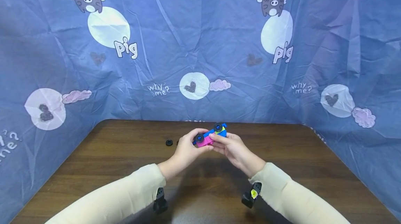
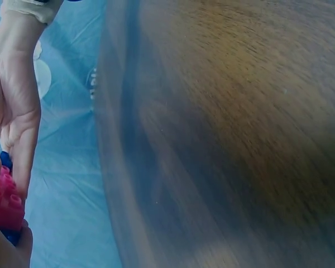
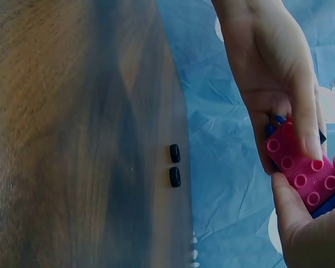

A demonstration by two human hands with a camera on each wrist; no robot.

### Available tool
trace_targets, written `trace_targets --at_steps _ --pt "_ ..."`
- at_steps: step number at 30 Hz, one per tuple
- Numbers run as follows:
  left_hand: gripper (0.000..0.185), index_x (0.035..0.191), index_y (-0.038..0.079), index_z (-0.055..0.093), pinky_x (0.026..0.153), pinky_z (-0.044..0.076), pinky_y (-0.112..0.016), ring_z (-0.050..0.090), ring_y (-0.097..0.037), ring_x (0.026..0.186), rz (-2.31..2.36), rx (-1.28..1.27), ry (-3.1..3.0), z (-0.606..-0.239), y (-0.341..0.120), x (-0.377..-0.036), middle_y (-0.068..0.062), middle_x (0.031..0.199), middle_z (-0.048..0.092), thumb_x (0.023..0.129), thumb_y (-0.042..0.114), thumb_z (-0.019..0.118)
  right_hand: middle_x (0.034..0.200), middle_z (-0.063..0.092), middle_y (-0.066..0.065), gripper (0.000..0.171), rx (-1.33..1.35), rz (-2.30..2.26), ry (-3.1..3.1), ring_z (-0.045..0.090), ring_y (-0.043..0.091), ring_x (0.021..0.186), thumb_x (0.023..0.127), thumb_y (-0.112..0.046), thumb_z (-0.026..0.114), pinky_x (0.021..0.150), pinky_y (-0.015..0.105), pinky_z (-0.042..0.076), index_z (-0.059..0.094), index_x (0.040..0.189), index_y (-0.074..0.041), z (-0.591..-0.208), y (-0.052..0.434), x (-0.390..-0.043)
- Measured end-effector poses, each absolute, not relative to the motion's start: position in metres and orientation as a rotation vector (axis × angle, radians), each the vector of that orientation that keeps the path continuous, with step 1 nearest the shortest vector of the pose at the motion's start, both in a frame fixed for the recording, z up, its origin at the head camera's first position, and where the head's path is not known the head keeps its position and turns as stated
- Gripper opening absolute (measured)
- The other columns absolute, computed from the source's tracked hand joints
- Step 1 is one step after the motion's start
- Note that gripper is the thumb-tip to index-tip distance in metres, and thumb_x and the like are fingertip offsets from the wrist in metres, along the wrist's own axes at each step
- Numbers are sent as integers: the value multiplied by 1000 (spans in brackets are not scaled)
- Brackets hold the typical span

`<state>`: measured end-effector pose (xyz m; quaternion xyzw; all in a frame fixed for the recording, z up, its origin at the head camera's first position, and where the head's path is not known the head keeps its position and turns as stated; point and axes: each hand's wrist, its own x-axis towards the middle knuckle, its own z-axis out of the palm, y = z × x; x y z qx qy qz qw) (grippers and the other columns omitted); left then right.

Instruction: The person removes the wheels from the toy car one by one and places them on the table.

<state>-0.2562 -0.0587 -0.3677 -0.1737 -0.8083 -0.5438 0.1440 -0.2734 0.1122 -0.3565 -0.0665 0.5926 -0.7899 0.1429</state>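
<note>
We see the left hand (image 1: pixel 185 151) and the right hand (image 1: pixel 233 149) both pinching a small brick car (image 1: pixel 209 136) held just above the far middle of the tabletop (image 1: pixel 125 168), fingers curled round its pink and blue body. Its long axis runs from lower left to upper right in the head view, wheels facing us, the green-hubbed end pointing away to the right. Two loose black wheels (image 3: pixel 175 165) lie on the tabletop left of the left hand
</note>
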Motion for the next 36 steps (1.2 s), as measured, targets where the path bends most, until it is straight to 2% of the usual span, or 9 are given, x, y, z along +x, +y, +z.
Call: trace_targets --at_steps 11,17,22,29,36 --pt "34 102 8 73 73 55 -25 68 -19 86 -1452 -472 -2263 -369 -57 -255 -10 98 75 71 15 87 91 74 2 35 -172 -2259 1789 72 12 84 92 -8 64 86 32 58 53 122 7 -355 107 -268" --pt "32 99 7 74 72 55 -23 68 -19 85 -1473 -473 -2249 -369 -58 -254 -9 96 75 70 13 87 87 74 0 32 -153 -2288 1813 71 11 81 92 -6 64 81 29 59 53 119 7 -357 104 -267" --pt "34 101 7 74 77 56 -28 68 -21 89 -1477 -472 -2268 -369 -57 -254 -10 99 75 71 14 87 83 73 -1 31 -130 -2332 1819 71 9 78 92 -7 64 77 26 59 54 118 8 -359 101 -267" --pt "45 114 11 71 86 57 -34 68 -21 102 -1527 -516 -2339 -372 -58 -253 -7 110 73 72 20 86 88 73 0 38 -172 -2278 1905 70 10 80 90 -7 67 77 27 59 54 122 9 -361 106 -273" --pt "34 111 9 72 97 52 -39 66 -23 110 -1633 -558 -2317 -367 -59 -249 -7 111 72 80 20 80 90 71 3 35 -341 -2126 2017 70 12 80 87 -3 68 81 37 59 54 115 11 -359 118 -276"
